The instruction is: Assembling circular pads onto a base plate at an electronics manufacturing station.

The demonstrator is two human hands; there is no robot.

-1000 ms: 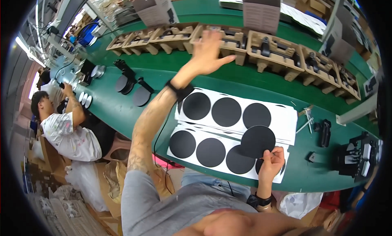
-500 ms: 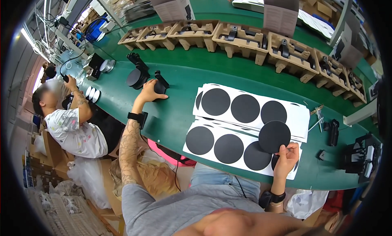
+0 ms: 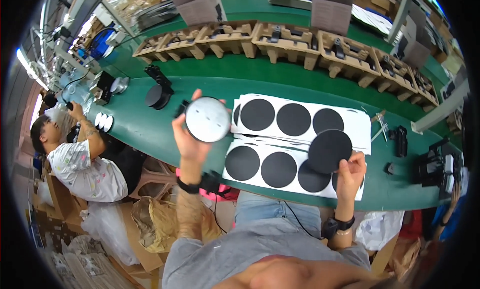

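My left hand (image 3: 192, 144) grips a black stand by its round base (image 3: 207, 119), whose silvery underside is turned up toward me. My right hand (image 3: 352, 173) pinches a round black adhesive pad (image 3: 330, 150) at its lower right edge, above the white sheets. Rows of similar black discs lie on the upper sheet stack (image 3: 357, 126) and on the nearer sheet (image 3: 266, 151). Another black stand with a round base (image 3: 158, 96) rests on the table, beyond and left of my left hand.
Cardboard-pulp trays (image 3: 287, 46) holding black parts line the far side. Several white discs (image 3: 104, 121) lie near a seated person (image 3: 82, 161) on the left. At right are a black clamp-like part (image 3: 401, 140), a small black block (image 3: 389, 167) and a black device (image 3: 437, 166).
My left hand has lifted the stand off the table, brought it nearer and turned its silvery base upward. My right hand still holds the black pad, little moved. A co-worker's arm now shows at far right.
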